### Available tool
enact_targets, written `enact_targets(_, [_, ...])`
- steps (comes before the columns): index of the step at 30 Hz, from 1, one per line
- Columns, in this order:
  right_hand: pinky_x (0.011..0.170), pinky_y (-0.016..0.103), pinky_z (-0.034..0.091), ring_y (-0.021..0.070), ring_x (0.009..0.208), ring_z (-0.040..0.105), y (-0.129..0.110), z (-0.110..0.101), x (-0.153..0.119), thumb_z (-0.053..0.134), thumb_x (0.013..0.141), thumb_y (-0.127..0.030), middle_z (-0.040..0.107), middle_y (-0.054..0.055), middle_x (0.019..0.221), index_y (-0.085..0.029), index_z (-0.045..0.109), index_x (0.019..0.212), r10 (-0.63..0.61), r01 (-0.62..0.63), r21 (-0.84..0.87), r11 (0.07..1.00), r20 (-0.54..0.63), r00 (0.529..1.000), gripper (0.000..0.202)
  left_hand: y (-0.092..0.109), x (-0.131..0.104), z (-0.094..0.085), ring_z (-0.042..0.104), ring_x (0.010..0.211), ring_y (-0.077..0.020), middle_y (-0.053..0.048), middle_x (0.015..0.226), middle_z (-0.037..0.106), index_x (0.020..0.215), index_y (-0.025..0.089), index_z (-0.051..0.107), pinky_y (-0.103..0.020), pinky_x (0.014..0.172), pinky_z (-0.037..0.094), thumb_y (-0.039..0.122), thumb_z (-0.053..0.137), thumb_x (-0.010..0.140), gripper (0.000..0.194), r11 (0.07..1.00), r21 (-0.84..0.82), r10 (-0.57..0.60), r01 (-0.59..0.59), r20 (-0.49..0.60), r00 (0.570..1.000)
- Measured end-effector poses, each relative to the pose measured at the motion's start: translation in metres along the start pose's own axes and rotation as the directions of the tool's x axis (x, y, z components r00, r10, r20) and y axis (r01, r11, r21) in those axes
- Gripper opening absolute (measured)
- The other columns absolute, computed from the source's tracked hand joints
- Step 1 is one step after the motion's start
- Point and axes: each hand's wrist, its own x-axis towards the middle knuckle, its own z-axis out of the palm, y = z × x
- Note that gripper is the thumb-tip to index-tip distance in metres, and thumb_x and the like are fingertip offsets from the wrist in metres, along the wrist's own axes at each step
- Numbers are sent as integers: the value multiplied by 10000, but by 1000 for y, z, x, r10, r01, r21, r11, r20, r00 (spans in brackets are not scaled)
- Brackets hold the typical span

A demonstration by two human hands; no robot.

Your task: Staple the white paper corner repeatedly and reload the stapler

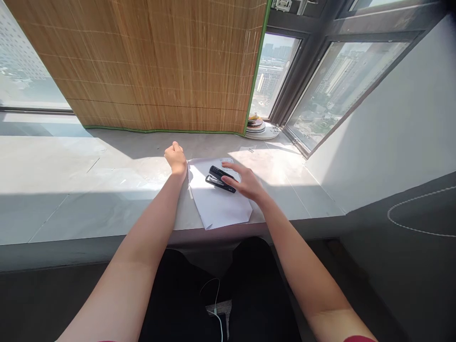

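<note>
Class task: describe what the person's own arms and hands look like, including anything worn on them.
Both arms are bare from wrist to upper arm. The left hand and right hand carry no gloves, rings, watch or bracelets. A sliver of dark red sleeve edge shows at the right upper arm.

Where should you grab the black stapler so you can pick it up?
Grab the stapler across its long narrow body, near the middle, coming down from above. It lies flat on the paper, so only its top and sides are free. The right hand hovers open beside it.

Black stapler flat on white paper
</note>
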Motion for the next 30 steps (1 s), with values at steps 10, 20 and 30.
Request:
enact_targets(10, [990, 472, 609, 297, 1084, 767, 19, 10, -11, 713, 905, -177, 809, 71, 1203, -278, 669, 1428, 102, -96, -148, 984, 35, 994, 535, -2, 2, 1, 276, 520, -138, 16, 543, 322, 563, 243, 284, -333, 553, 244, 358, 449, 1068, 544, 999, -30, -28, 28, -6, 1000])
enact_targets(20, [1007, 477, 588, 299, 1143, 740, 63, -69, -39, 798, 868, -361, 785, 79, 1251, -289, 707, 1383, 166, -168, -147, 975, -24, 986, 529, -1, 1, 1, 273, 514, -126, 25, 517, 323, 533, 233, 305, -315, 548, 246, 344, 456, 1085, 583, 998, -58, -13, 12, -18, 1000])
enact_targets(30, [553, 324, 284, 141, 506, 253, 128, -97, -28, 598, 967, -385, 213, -51, 499, -294, 250, 522, 435, -622, -305, 721, -500, 749, 573, -6, 4, 4, 281, 508, -124, 34, 504, 308, 523, 228, 317, -288, 530, 229, 280, 467, 1062, 562, 996, -85, -7, 4, -32, 999])
